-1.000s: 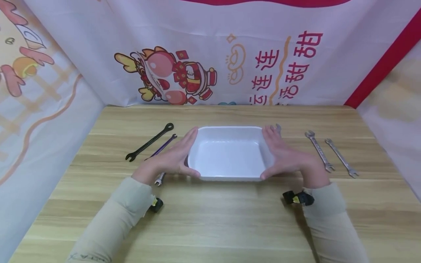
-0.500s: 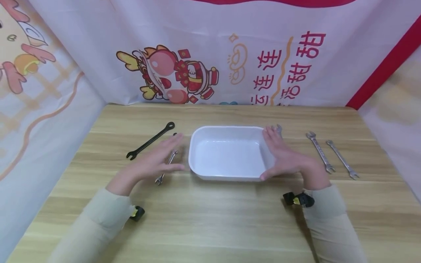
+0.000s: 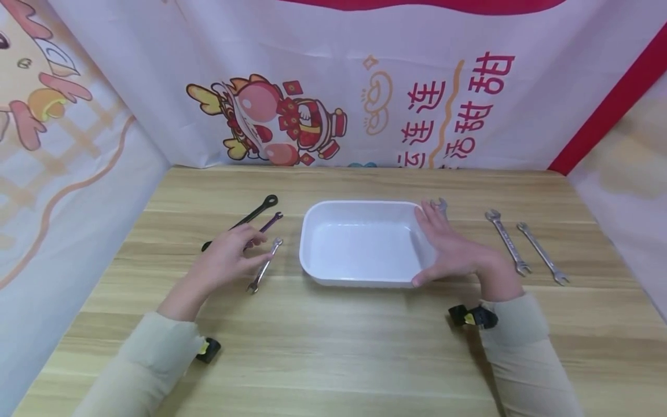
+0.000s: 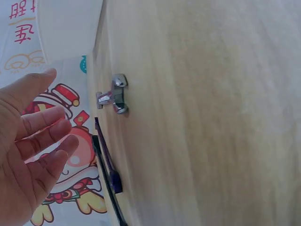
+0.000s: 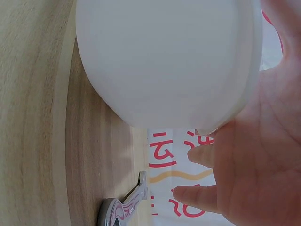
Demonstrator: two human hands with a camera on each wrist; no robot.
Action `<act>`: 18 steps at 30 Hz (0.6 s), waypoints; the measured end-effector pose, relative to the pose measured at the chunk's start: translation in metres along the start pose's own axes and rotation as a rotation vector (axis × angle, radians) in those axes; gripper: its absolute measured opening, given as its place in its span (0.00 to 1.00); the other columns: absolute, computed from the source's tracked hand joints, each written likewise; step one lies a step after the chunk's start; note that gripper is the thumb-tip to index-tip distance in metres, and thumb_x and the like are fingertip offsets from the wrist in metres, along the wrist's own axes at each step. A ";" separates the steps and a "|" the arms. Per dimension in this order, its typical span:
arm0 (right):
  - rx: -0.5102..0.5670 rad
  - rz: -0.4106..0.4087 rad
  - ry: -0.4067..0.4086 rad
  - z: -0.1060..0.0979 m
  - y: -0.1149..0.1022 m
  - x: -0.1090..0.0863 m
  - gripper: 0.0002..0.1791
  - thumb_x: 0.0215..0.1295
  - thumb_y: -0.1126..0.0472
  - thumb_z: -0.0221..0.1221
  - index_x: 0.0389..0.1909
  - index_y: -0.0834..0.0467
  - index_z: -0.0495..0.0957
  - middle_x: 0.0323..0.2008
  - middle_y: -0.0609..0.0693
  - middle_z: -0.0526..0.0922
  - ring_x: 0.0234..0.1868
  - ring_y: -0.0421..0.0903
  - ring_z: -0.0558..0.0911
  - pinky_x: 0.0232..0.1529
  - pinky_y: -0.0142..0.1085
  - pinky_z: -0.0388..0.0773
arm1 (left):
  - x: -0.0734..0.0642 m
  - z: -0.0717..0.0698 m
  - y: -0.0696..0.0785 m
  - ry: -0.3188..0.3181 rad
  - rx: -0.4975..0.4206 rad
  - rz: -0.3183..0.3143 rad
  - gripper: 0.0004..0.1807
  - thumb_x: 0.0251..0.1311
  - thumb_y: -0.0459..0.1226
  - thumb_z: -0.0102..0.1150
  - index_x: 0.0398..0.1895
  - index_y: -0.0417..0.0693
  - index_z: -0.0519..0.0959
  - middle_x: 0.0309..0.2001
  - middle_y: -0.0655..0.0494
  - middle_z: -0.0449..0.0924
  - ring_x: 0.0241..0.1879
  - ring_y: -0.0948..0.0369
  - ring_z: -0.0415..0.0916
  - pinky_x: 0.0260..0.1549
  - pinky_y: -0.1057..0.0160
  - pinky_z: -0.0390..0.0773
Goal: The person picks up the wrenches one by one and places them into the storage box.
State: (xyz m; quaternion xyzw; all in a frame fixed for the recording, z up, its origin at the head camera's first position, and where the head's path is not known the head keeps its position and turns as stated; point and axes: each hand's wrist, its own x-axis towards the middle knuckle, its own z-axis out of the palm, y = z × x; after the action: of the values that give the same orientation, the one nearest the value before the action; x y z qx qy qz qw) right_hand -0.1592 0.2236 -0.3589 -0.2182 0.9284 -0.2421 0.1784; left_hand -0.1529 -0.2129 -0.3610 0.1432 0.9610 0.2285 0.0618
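A white rectangular tray [image 3: 359, 284] stands mid-table, its inside bare. My right hand [image 3: 448, 246] rests along its right end, thumb by the front corner and fingers by the back one; the right wrist view has the palm [image 5: 258, 160] at the tray wall [image 5: 164, 61] with fingers extended. My left hand [image 3: 226, 258] hovers left of the tray with loosely bent fingers and nothing in the palm [image 4: 23, 150]. Close by lie a short silver wrench [image 3: 264, 267], a purple wrench [image 3: 272, 222] and a black wrench [image 3: 256, 212]; the hand partly covers the last two.
Two silver wrenches, a larger one [image 3: 508, 242] and a slimmer one [image 3: 542, 253], lie at the right of the wooden table [image 3: 339, 347]. Another silver wrench [image 3: 442, 207] is mostly hidden behind my right hand. Printed cloth [image 3: 333, 46] hangs behind the table.
My left hand has let go of the tray's left end and moved left over the wrenches, its fingers bending. The right hand and tray have stayed put.
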 end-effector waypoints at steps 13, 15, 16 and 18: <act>0.015 -0.003 0.007 -0.002 0.001 -0.001 0.81 0.40 0.33 0.75 0.79 0.58 0.26 0.78 0.58 0.18 0.78 0.65 0.26 0.74 0.67 0.34 | 0.012 0.018 -0.006 -0.013 0.119 0.033 0.12 0.52 0.46 0.74 0.28 0.50 0.81 0.26 0.58 0.77 0.26 0.62 0.70 0.29 0.63 0.70; 0.017 -0.007 0.005 -0.002 0.000 -0.001 0.81 0.39 0.33 0.75 0.79 0.59 0.26 0.78 0.58 0.18 0.78 0.65 0.26 0.74 0.67 0.35 | 0.012 0.019 -0.006 -0.022 0.130 0.034 0.12 0.52 0.45 0.74 0.28 0.49 0.82 0.25 0.58 0.77 0.25 0.62 0.70 0.28 0.64 0.69; 0.015 -0.005 0.003 -0.002 0.000 -0.001 0.81 0.39 0.33 0.75 0.79 0.59 0.26 0.78 0.58 0.18 0.78 0.65 0.26 0.74 0.66 0.34 | 0.012 0.019 -0.006 -0.027 0.133 0.032 0.12 0.53 0.45 0.74 0.29 0.49 0.82 0.25 0.58 0.77 0.25 0.62 0.70 0.27 0.64 0.69; 0.012 -0.003 -0.001 -0.001 0.000 -0.001 0.82 0.39 0.32 0.74 0.79 0.60 0.26 0.78 0.58 0.18 0.78 0.65 0.26 0.75 0.66 0.34 | 0.013 0.019 -0.005 -0.041 0.127 0.025 0.11 0.53 0.43 0.73 0.30 0.48 0.82 0.25 0.58 0.77 0.25 0.62 0.70 0.27 0.64 0.69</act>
State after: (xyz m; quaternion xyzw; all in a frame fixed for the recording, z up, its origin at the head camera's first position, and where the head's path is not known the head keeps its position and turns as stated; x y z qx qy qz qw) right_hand -0.1591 0.2246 -0.3579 -0.2186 0.9266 -0.2478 0.1797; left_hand -0.1628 -0.2058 -0.3809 0.1634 0.9702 0.1650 0.0695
